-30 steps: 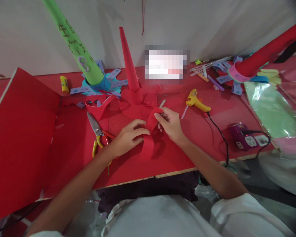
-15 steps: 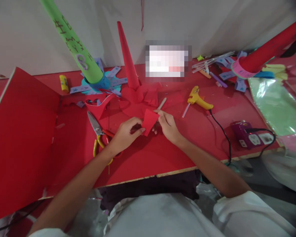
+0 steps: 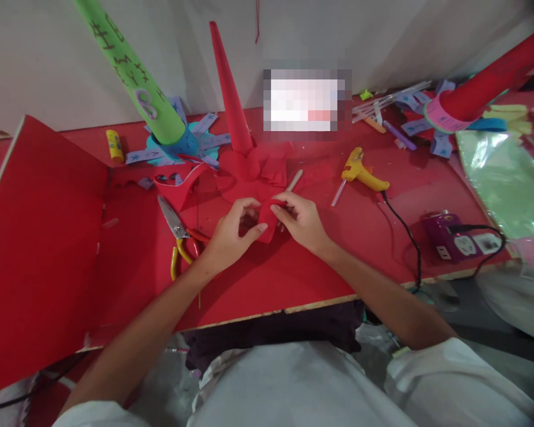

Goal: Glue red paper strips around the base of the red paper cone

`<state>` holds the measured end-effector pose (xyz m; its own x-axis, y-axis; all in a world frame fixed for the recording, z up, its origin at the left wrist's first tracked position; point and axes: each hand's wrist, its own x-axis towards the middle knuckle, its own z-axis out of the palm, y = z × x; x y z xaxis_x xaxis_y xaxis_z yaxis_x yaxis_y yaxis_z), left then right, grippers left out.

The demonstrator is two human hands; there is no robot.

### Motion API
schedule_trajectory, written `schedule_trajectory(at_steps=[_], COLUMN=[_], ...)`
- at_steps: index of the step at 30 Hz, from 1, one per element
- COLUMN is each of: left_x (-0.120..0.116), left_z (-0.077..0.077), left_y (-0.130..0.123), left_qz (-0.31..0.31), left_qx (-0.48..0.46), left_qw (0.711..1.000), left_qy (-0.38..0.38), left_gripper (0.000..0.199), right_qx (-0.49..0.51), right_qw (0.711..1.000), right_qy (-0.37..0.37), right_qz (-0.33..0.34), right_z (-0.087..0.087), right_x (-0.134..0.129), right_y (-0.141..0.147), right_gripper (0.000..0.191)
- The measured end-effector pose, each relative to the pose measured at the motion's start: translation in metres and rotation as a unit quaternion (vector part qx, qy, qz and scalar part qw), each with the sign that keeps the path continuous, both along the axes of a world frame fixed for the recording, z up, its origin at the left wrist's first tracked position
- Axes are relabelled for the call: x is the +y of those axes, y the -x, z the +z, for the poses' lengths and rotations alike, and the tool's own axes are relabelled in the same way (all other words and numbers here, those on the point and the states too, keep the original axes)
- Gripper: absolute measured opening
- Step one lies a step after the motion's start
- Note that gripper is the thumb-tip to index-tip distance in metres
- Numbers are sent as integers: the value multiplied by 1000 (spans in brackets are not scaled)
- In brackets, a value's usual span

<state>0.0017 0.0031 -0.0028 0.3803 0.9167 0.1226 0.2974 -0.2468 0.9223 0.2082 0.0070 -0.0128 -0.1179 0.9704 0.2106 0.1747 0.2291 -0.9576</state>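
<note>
A small red paper piece (image 3: 267,222) is held between my two hands, low over the red table. My left hand (image 3: 237,232) grips its left side with thumb and fingers. At its upper right, my right hand (image 3: 303,220) pinches the edge. A wooden stick (image 3: 295,180) pokes out beyond my right hand's fingers. Just behind my hands stands a red paper cone (image 3: 234,112) on a red round base (image 3: 231,188). Scissors with yellow and red handles (image 3: 173,219) lie left of my left hand.
Upright red board (image 3: 48,249) at left. Green cone (image 3: 133,77), glue stick (image 3: 114,146) and cut red paper (image 3: 182,185) at back left. Yellow glue gun (image 3: 362,172) at right, its cable near a purple power box (image 3: 454,237). Another red cone (image 3: 493,83) at far right.
The red paper piece has turned and now looks curled, with my right hand's thumb shifted onto its top edge. The whole view has shifted slightly.
</note>
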Motion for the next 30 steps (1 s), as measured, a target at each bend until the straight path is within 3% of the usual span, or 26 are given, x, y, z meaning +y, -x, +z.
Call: schedule_trajectory(at_steps=[5,8,18,30], left_x=[0,0,11,10], left_z=[10,12,-7,-4], left_y=[-1,-2,8,8], left_qz=[2,-2,97,98], left_qx=[89,116,-1,12], left_qw=[996,993,995,995], left_qy=[-25,-37,-6,-28], left_gripper=[22,21,26,22], right_qx=[-15,19,95,106], right_qw=[999,1000,993,988], right_qy=[-29,-2,60,107], right_qz=[-1,-8,28,34], right_z=[-2,1,4,2], right_x=[-2,-3,2,4], right_y=[1,2,0,1], right_gripper=[20,26,36,48])
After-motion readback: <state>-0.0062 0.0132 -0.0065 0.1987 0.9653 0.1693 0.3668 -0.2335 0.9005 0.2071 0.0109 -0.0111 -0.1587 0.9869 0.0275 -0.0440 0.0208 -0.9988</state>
